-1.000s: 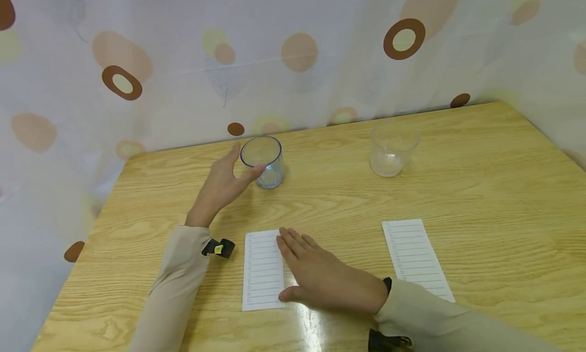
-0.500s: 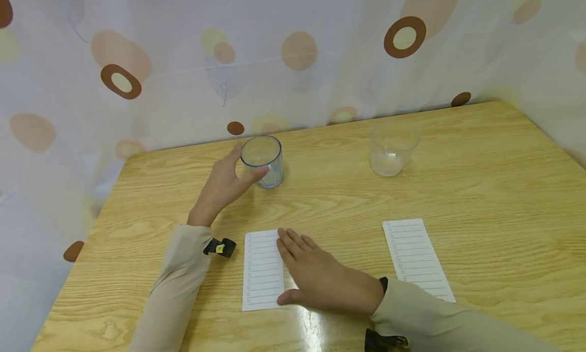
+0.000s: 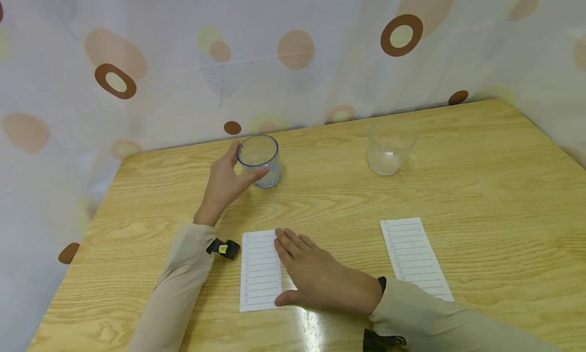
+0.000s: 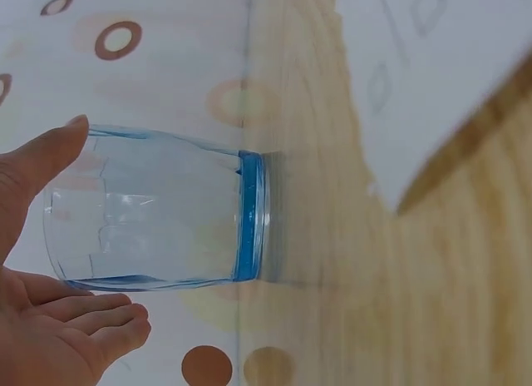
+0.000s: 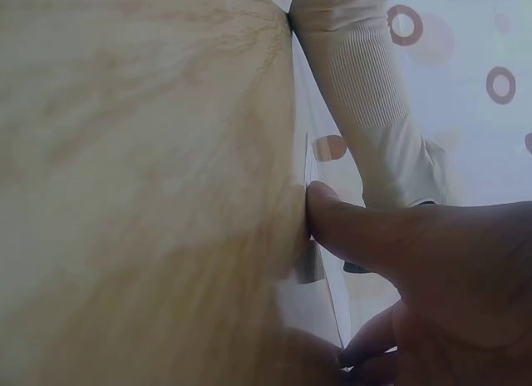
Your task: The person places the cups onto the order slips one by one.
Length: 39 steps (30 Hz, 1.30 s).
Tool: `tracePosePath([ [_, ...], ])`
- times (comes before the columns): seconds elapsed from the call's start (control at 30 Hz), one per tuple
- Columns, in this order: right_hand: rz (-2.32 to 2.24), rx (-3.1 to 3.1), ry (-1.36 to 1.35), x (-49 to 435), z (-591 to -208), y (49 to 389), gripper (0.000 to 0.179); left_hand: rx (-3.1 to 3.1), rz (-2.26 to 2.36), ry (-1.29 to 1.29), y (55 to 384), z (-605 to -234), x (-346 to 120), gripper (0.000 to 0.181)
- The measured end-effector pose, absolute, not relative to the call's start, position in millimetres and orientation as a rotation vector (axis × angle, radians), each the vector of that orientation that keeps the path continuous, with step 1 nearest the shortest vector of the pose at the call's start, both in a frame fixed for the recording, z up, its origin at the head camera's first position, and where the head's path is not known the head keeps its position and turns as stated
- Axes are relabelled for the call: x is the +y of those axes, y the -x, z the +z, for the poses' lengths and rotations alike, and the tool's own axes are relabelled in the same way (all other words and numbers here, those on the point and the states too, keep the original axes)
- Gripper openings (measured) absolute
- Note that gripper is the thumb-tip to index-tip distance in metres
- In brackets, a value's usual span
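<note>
A clear drinking glass with a blue rim [image 3: 269, 179] stands upright near the far table edge. My left hand [image 3: 224, 181] holds it from the left, thumb on the near side and fingers on the far side. In the left wrist view, that glass [image 4: 166, 211] has its blue-tinted base on the table, between my thumb and fingers near the rim. My right hand [image 3: 316, 278] lies with fairly straight fingers on the right edge of a lined checklist sheet [image 3: 259, 270]. In the right wrist view, the right thumb [image 5: 357, 232] touches the paper's edge.
A colourless clear cup [image 3: 386, 161] stands farther right on the wooden table [image 3: 329, 199]. Another checklist sheet [image 3: 416, 255] lies at the right, partly under the right sleeve [image 3: 426, 311]. A patterned curtain [image 3: 174, 87] hangs behind the table.
My left thumb has slid slightly right across the near side of the glass. The right hand stays on the sheet, and the head view has shifted a little.
</note>
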State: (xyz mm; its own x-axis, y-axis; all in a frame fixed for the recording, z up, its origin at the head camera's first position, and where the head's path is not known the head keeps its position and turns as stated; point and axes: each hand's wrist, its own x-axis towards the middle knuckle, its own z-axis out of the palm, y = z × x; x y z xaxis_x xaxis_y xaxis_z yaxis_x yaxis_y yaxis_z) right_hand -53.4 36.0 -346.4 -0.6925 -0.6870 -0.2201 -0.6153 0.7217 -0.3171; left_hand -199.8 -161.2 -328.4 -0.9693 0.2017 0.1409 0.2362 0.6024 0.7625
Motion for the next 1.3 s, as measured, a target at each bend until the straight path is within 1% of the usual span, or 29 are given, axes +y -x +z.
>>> tracePosePath([
  [0.13, -0.327, 2.608, 1.01, 35.5, -344.7, 52.4, 0.098, -2.7, -1.483, 0.357, 201.9, -332.6, -160.4, 0.099],
  [0.37, -0.312, 2.629, 1.004, 34.5, -345.7, 53.3, 0.098, -2.567, -1.643, 0.331, 206.4, -340.8, -159.7, 0.087],
  [0.5, -0.298, 2.627, 0.993, 33.4, -346.4, 53.4, 0.098, -2.524, -1.715, 0.299, 207.3, -344.4, -160.7, 0.085],
  [0.8, -0.251, 2.643, 1.003, 33.2, -347.1, 53.9, 0.098, -2.52, -1.715, 0.262, 205.1, -343.7, -159.9, 0.087],
  [1.03, -0.227, 2.643, 1.011, 34.8, -347.4, 54.5, 0.099, -2.553, -1.676, 0.225, 201.1, -340.0, -163.3, 0.092],
  [1.3, -0.216, 2.642, 1.016, 33.6, -347.5, 55.6, 0.099, -2.539, -1.639, 0.271, 193.4, -328.3, -175.1, 0.087],
])
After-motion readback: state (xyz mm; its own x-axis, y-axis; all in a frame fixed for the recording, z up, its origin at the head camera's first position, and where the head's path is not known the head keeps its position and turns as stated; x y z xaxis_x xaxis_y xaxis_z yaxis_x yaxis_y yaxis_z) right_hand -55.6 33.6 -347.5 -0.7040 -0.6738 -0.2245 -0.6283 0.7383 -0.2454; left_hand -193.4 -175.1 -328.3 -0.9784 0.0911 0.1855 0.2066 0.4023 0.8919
